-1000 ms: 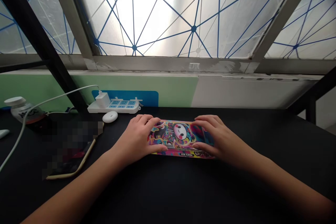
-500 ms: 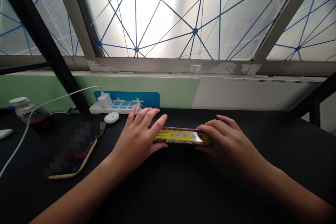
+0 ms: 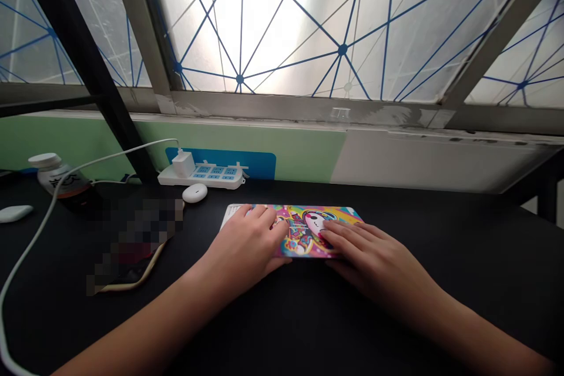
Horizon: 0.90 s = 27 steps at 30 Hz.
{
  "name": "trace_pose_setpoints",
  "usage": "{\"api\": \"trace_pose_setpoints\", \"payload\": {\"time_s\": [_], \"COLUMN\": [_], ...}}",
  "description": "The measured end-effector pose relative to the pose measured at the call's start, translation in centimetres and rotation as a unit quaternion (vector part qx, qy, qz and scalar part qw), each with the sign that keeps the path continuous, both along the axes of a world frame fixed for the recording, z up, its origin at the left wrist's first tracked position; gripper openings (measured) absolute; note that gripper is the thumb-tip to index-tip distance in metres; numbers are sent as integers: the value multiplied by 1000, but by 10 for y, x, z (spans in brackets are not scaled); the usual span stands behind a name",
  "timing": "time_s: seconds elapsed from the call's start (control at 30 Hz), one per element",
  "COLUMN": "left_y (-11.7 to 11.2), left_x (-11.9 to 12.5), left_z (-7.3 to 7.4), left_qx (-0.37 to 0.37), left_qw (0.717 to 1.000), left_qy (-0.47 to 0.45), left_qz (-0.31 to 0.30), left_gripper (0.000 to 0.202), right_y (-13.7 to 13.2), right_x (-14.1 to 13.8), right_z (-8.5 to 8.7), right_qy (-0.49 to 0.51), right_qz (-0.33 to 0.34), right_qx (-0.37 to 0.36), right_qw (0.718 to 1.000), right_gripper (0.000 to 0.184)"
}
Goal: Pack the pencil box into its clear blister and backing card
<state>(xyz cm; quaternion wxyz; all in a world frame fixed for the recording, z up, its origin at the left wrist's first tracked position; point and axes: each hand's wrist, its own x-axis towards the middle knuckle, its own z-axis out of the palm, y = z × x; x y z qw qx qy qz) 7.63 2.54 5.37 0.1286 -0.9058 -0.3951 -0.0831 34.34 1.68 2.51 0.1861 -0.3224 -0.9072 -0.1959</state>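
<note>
A flat, colourful box [image 3: 295, 239] with a cartoon face printed on top lies on the black desk, picture side up. Over its left part rests my left hand [image 3: 252, 239], fingers curled on the top and thumb along the near edge. My right hand [image 3: 370, 249] covers the right end, its fingers stretched across the printed face and the thumb down at the near side. Both hands grip the box between fingers and thumb. Parts of its left and right ends are hidden under my hands.
Left on the desk [image 3: 273, 329] lies a blurred-out dark item with a tan edge [image 3: 154, 267]. Behind it are a round white case [image 3: 194, 192], a power strip [image 3: 211, 178] with a plugged-in charger [image 3: 183, 163], a white cable [image 3: 57, 188] and a white-capped bottle [image 3: 61, 179].
The box has tipped over: its narrow yellow side faced me before, and now its printed broad face shows. My fingers have come down onto that face. The view has shifted slightly.
</note>
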Motion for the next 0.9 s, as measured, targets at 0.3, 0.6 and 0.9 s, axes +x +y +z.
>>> {"api": "trace_pose_setpoints", "payload": {"time_s": [0.3, 0.6, 0.9], "left_y": [18, 19, 20], "left_x": [-11, -13, -17], "left_z": [-27, -23, -26], "left_qx": [-95, -153, -157], "left_qw": [990, 980, 981], "left_qy": [-93, -99, -92], "left_qz": [41, 79, 74], "left_gripper": [98, 101, 100], "right_y": [11, 13, 14], "right_x": [-15, 14, 36], "right_z": [-13, 5, 17], "right_qy": [-44, -31, -29], "right_qz": [6, -16, -72], "right_qx": [-62, -160, -105], "right_qw": [997, 986, 991], "right_gripper": [56, 52, 46]}}
